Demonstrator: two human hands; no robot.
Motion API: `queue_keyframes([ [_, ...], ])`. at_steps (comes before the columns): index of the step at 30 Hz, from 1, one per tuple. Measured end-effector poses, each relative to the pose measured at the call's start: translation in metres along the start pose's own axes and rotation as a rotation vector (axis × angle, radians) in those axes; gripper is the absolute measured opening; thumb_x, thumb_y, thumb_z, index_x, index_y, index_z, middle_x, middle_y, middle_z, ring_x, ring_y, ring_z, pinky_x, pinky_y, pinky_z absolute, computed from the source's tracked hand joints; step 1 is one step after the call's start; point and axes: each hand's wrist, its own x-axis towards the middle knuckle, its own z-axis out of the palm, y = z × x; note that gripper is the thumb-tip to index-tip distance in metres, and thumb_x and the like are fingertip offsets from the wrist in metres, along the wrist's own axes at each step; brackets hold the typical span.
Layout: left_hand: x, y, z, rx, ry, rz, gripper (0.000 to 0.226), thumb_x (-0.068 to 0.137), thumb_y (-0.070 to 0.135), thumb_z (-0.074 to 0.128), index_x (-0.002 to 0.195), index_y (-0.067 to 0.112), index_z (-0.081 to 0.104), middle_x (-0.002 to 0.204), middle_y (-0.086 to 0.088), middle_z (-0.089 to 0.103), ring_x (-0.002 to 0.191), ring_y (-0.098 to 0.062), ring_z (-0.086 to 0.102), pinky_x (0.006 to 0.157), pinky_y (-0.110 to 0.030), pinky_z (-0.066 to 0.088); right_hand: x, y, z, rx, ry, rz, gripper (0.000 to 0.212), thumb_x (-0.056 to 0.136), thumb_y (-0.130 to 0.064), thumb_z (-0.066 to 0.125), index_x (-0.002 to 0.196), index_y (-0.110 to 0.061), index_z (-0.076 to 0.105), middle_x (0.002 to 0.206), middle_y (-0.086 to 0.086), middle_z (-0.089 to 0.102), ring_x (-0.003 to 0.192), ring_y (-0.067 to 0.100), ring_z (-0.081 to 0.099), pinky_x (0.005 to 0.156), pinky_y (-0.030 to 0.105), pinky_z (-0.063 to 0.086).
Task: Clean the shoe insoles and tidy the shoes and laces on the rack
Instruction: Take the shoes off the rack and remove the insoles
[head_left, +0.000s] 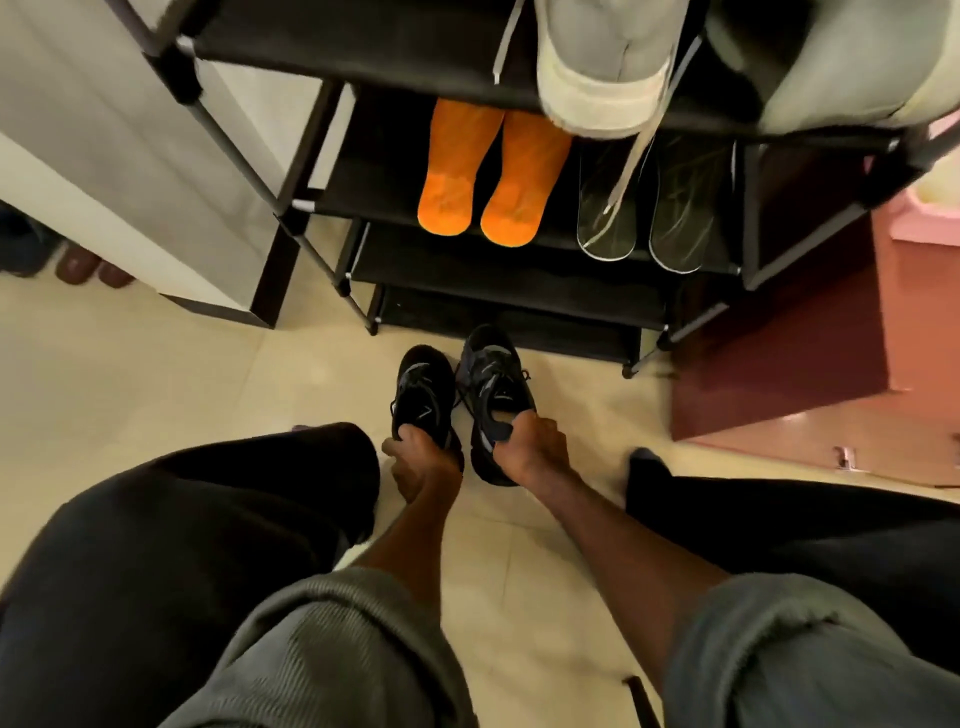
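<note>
Two black sneakers are low over the tiled floor in front of the black shoe rack (317, 205). My left hand (421, 460) grips the left black sneaker (423, 389) at its heel opening. My right hand (530, 447) grips the right black sneaker (493, 379) the same way. Their laces hang loose between them. On a middle shelf lie two orange insoles (493, 182) and two dark insoles (644, 208). A grey-white sneaker (602, 67) sits on the shelf above, one lace dangling over the dark insoles.
A white cabinet (130, 156) stands left of the rack, with brown shoes (93, 267) on the floor beyond it. A reddish-brown box (789, 364) stands at the right. My dark-trousered knees fill both lower sides. The lower rack shelves are bare.
</note>
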Motion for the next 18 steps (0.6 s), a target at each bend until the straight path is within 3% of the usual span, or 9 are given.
queue_keyframes([
  [3,0.027,-0.016,0.031,0.019,0.014,0.077,0.043,0.095,0.019,0.066,0.128,0.003,0.045,0.130,-0.019,0.050,0.113,-0.040,0.057,0.087,-0.040,0.044,0.028,0.009,0.027,-0.034,-0.058,0.039,0.043,0.096,-0.031,0.070,0.134,-0.013,0.062,0.135,0.017,0.061,0.123,0.037,0.061,0.095,0.038,0.052],
  [7,0.048,-0.024,0.053,0.102,-0.046,-0.048,0.058,0.096,0.029,0.072,0.138,0.001,0.043,0.139,-0.022,0.046,0.120,-0.038,0.060,0.095,-0.039,0.051,0.041,0.025,0.065,-0.073,-0.232,0.066,0.058,0.098,-0.026,0.064,0.151,-0.011,0.044,0.146,0.021,0.043,0.127,0.039,0.053,0.105,0.039,0.047],
  [11,0.061,-0.046,0.066,0.100,-0.112,-0.093,0.055,0.099,0.029,0.067,0.140,-0.002,0.048,0.141,-0.024,0.047,0.122,-0.040,0.058,0.091,-0.040,0.049,0.046,0.041,0.085,-0.091,-0.372,0.061,0.060,0.097,-0.023,0.062,0.150,-0.007,0.039,0.151,0.023,0.031,0.134,0.040,0.047,0.106,0.034,0.042],
  [13,0.063,-0.051,0.066,0.069,-0.137,-0.130,0.063,0.099,0.031,0.067,0.145,-0.004,0.042,0.147,-0.025,0.043,0.127,-0.041,0.055,0.101,-0.041,0.048,0.047,0.042,0.089,-0.088,-0.413,0.052,0.057,0.093,-0.024,0.063,0.145,-0.010,0.046,0.151,0.022,0.036,0.132,0.038,0.049,0.105,0.034,0.045],
  [18,0.046,-0.029,0.045,0.020,-0.115,-0.167,0.063,0.094,0.026,0.071,0.146,0.002,0.043,0.146,-0.020,0.044,0.129,-0.040,0.053,0.101,-0.044,0.049,0.042,0.039,0.075,-0.102,-0.359,-0.023,0.039,0.086,-0.032,0.061,0.119,-0.013,0.067,0.132,0.022,0.060,0.117,0.038,0.061,0.081,0.030,0.043],
])
